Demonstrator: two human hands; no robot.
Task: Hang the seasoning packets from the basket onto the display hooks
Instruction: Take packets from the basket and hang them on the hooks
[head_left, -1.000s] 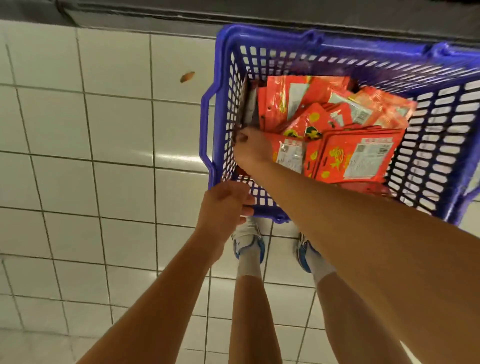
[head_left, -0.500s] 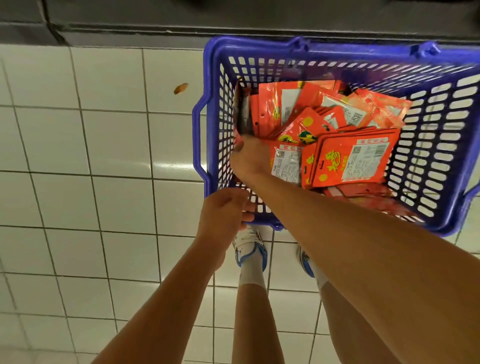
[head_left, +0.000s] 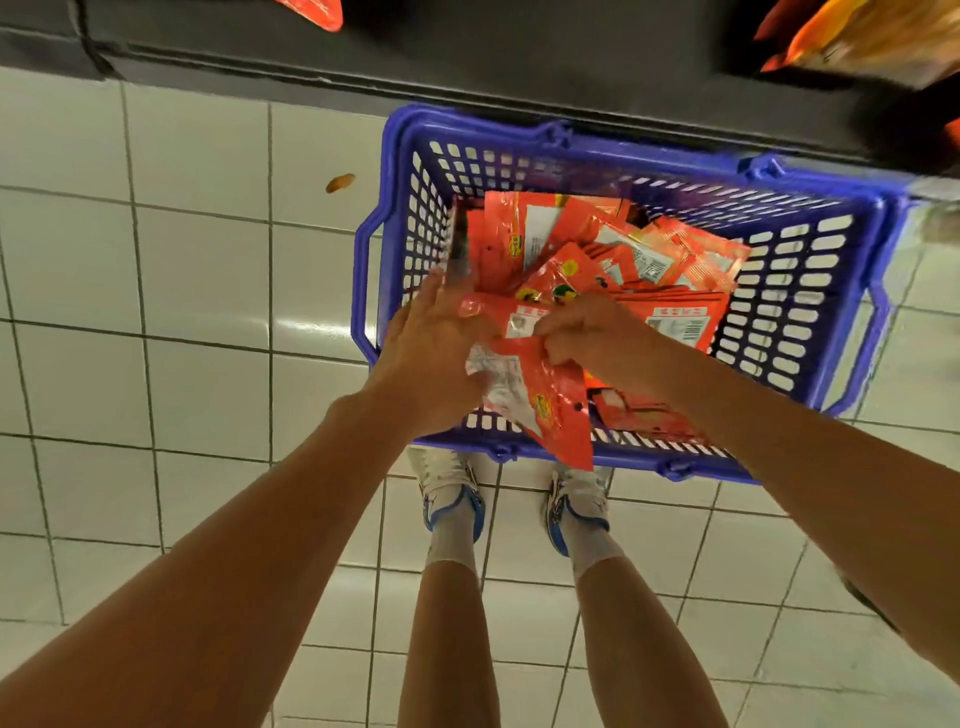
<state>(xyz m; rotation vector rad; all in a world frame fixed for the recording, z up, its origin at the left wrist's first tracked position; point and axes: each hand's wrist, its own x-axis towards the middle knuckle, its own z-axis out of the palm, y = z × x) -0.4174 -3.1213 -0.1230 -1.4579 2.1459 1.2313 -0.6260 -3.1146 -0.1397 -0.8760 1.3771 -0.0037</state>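
Observation:
A blue plastic basket (head_left: 841, 270) stands on the tiled floor in front of my feet and holds several orange-red seasoning packets (head_left: 613, 244). My right hand (head_left: 587, 332) grips a small bunch of packets (head_left: 545, 395) lifted over the basket's near left corner. My left hand (head_left: 431, 343) lies against the left side of that bunch, fingers extended along the upper packet; whether it grips is unclear. No display hooks are in view.
A dark shelf base (head_left: 519, 57) runs along the top, right behind the basket. Blurred hanging packets show at the top left (head_left: 317, 10) and top right (head_left: 857, 36). A small brown scrap (head_left: 340, 183) lies on the white tiles left of the basket.
My right hand has come up from the basket's left corner with a bunch of packets. My left hand has left the basket's near rim and moved up to the packets.

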